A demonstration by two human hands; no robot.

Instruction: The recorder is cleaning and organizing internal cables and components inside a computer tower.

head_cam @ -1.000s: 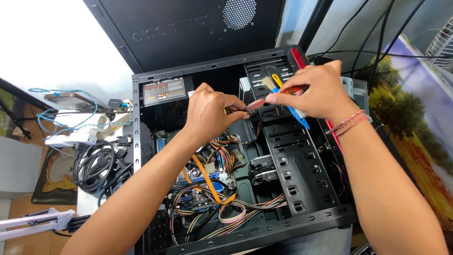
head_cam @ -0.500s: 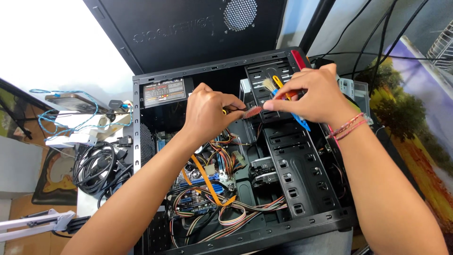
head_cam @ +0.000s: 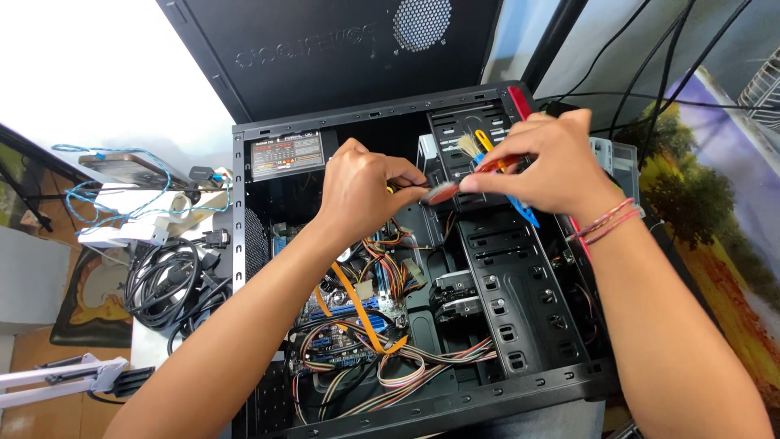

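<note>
An open black computer case point(head_cam: 520, 390) lies on its side on the bench, its detached side panel point(head_cam: 325, 49) leaning at the far edge. Both hands meet over the drive bays point(head_cam: 520, 276) toward the far right corner of the case. The left hand point(head_cam: 361, 191) is closed, its fingertips pinching a small dark part whose kind cannot be told; it touches the red tip of the tool held by the other hand. The right hand point(head_cam: 548, 167) is closed around a red-handled tool point(head_cam: 455, 189), and the same hand also carries a small brush point(head_cam: 469, 146) with pale bristles, a yellow-handled tool point(head_cam: 484, 140) and a blue-handled tool point(head_cam: 524, 210) that juts out below the palm. A pink string bracelet point(head_cam: 605, 223) sits on the right wrist. Inside the case, the power supply point(head_cam: 286, 154) occupies the far left corner; orange flat cables point(head_cam: 357, 313) and bundled multicoloured wires point(head_cam: 390, 370) lie over the blue motherboard point(head_cam: 333, 313) toward the near edge. Left of the case on the bench, a coil of black cables point(head_cam: 166, 280) lies near a light blue cable point(head_cam: 122, 207).
</note>
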